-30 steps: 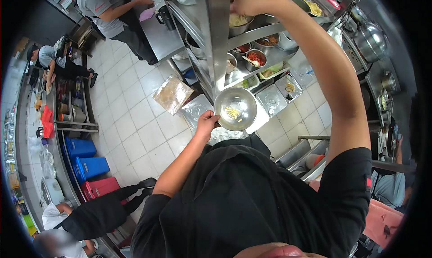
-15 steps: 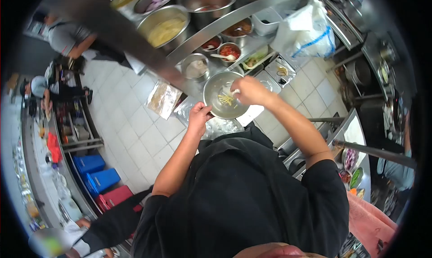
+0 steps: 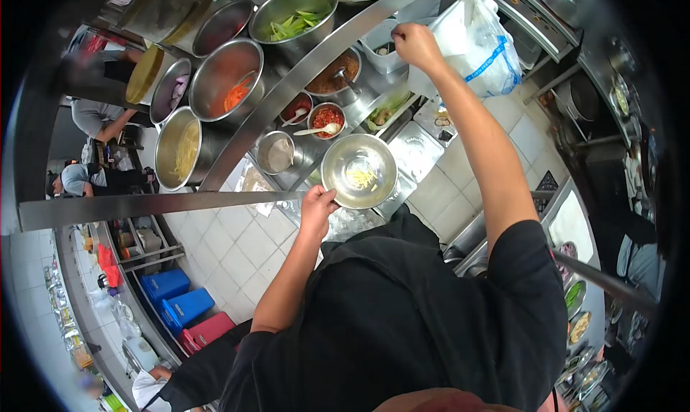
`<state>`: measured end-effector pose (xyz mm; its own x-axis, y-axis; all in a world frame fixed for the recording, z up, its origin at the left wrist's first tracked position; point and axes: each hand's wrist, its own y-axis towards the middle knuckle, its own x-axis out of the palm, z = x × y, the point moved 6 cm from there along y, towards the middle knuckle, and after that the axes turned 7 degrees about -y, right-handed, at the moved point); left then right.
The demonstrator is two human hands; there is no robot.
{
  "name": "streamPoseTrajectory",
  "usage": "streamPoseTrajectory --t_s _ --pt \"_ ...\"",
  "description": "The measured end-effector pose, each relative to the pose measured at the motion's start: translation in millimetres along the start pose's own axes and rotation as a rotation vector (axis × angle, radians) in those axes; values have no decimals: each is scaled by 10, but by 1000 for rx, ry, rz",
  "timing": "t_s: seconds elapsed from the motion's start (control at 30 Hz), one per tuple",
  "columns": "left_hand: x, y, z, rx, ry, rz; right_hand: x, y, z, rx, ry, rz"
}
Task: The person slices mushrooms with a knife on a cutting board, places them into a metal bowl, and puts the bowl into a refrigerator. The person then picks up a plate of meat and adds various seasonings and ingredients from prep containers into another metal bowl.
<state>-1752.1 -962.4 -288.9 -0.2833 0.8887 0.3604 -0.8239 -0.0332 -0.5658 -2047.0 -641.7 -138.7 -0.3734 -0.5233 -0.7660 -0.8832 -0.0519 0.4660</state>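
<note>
My left hand (image 3: 317, 209) grips the near left rim of a steel bowl (image 3: 338, 169), in which pale yellow strips (image 3: 361, 178) lie. Far from the bowl, my right hand (image 3: 417, 45) is raised beside a white plastic container (image 3: 384, 47), its fingers pressed together; whatever they hold is too small to tell. Just beyond the bowl sit a small pot of chopped red food (image 3: 327, 120) with a spoon and a pot of pale powder (image 3: 276, 153).
Steel bowls hold green slices (image 3: 296, 24), orange shreds (image 3: 237, 92) and pale shreds (image 3: 188, 150). A metal rail (image 3: 165, 205) crosses at left. A white and blue plastic bag (image 3: 478, 49) hangs at right. Blue bins (image 3: 185, 309) stand lower left; other people are at far left.
My right hand has left the bowl and reached up and right to the white container. The view has shifted, bringing more bowls on the shelf into sight. My left hand still holds the bowl.
</note>
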Motion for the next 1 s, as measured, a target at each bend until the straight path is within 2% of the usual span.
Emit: streamPoseTrajectory --t_s 0.1,0.13,0.27,0.37,0.4,0.5,0.63,0.73,0.83,0.97,1.0 --pt "115 -47 3 17 -40 60 529 407 258 24 -270 -362" --pt "96 -27 -30 20 -33 68 711 471 321 102 -355 -506" --pt "-15 -54 -102 21 -15 58 1326 517 495 -24 -470 -779" --pt "-107 -104 -117 49 -35 63 1675 535 669 28 -460 -840" --pt "-155 -129 -134 50 -35 70 1677 562 643 -37 -427 -863" --pt "-142 -223 -140 49 -59 145 1669 586 620 289 -105 -974" --pt "-104 -219 -163 48 -63 180 1471 558 346 143 112 -846" --pt "-37 -155 -153 33 -75 153 1999 686 627 -207 162 -483" --pt "1 -44 -160 31 -66 137 1861 718 536 -152 199 -508" --pt "133 32 -138 7 -24 103 2099 769 636 -215 196 -317" --pt "172 39 -134 2 -23 92 2113 763 617 -174 258 -347"
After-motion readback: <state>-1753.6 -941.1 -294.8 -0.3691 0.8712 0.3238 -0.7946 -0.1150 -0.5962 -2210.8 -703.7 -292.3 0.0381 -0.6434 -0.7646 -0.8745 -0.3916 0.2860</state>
